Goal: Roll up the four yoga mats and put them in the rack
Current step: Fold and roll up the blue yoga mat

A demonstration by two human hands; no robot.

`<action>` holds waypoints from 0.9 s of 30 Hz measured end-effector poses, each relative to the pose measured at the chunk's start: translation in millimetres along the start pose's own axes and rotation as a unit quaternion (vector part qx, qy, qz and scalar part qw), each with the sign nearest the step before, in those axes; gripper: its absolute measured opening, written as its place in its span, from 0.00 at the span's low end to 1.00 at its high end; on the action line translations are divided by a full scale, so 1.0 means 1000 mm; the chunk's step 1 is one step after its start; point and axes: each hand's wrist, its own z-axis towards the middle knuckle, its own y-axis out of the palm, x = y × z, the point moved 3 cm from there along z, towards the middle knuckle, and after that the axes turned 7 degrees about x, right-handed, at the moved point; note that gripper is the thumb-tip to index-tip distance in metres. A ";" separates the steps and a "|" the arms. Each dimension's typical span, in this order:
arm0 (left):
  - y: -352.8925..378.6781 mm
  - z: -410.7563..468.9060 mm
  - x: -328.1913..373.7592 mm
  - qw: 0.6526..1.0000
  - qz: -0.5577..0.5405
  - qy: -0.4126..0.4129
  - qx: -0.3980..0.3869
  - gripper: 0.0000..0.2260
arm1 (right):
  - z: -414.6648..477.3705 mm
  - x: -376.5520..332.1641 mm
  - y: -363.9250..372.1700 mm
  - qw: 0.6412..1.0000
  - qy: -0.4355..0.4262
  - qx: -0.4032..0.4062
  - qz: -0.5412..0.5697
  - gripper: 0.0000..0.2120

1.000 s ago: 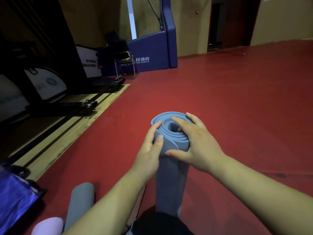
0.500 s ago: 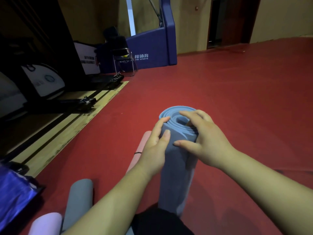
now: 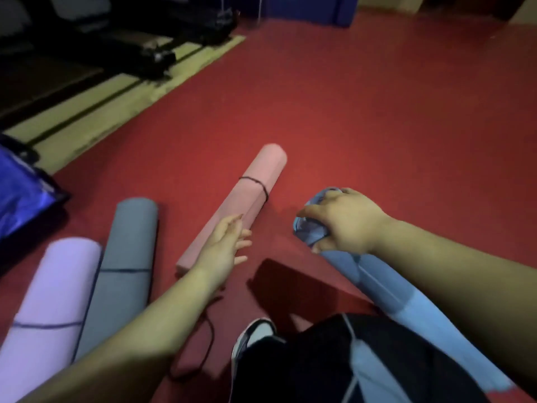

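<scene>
Got the blue mat (image 3: 377,286) rolled up and gripped at its top end by the right hand (image 3: 345,219), fingers curled over the rim of the roll. Leaning off to the right now, lower end down by the leg (was standing straight up a moment ago, with both hands clamped on top). Let go with the left hand (image 3: 223,248) since then: open, fingers spread, nothing in it, out over the near end of the pink mat (image 3: 250,193). Can't tell whether touching it or just above. Tipped the head down too, so a lot more floor (image 3: 377,112) in shot.

Reads as rolling finished on the last one and reaching for something to tie it with. Guessing the loose black loop (image 3: 207,344) lying on the floor under the left forearm, though could be wrong there.

Counting up: four mats, all rolled. Blue mat in hand, pink mat lying on the floor to its left, then grey mat (image 3: 128,257) and lilac mat (image 3: 52,301) right beside each other further left. One thin dark band (image 3: 255,183) round the pink mat, one each round the grey and lilac too, so three tied; none seen on the blue. One loose loop. One shiny blue bag (image 3: 17,199) at the left edge, one shoe (image 3: 255,333) at the bottom. No rack anywhere in view, so zero mats put away so far and all four left to carry over.
</scene>
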 end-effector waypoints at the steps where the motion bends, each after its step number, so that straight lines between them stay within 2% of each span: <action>1: -0.010 0.001 -0.024 1.000 0.021 -0.010 0.010 0.09 | 0.006 -0.009 0.020 1.000 -0.009 -0.004 0.018 0.35; 5: -0.045 0.002 -0.101 0.994 0.093 -0.030 0.051 0.08 | 0.028 -0.047 0.075 0.996 -0.066 -0.020 0.050 0.34; 10: -0.077 -0.010 -0.171 0.980 0.181 -0.039 0.077 0.08 | 0.044 -0.087 0.124 0.988 -0.121 -0.040 0.085 0.37; 17: -0.104 -0.004 -0.246 0.920 0.368 -0.100 0.089 0.13 | 0.056 -0.118 0.173 0.982 -0.156 -0.025 0.100 0.32; 21: -0.104 -0.012 -0.267 0.896 0.408 -0.166 0.063 0.05 | 0.057 -0.120 0.181 0.982 -0.152 0.000 0.114 0.30; 23: -0.102 -0.016 -0.275 0.873 0.464 -0.141 0.059 0.08 | 0.057 -0.121 0.182 0.982 -0.146 0.009 0.123 0.31; 27: -0.097 -0.018 -0.282 0.850 0.518 -0.083 0.039 0.08 | 0.055 -0.123 0.182 0.981 -0.140 0.011 0.135 0.31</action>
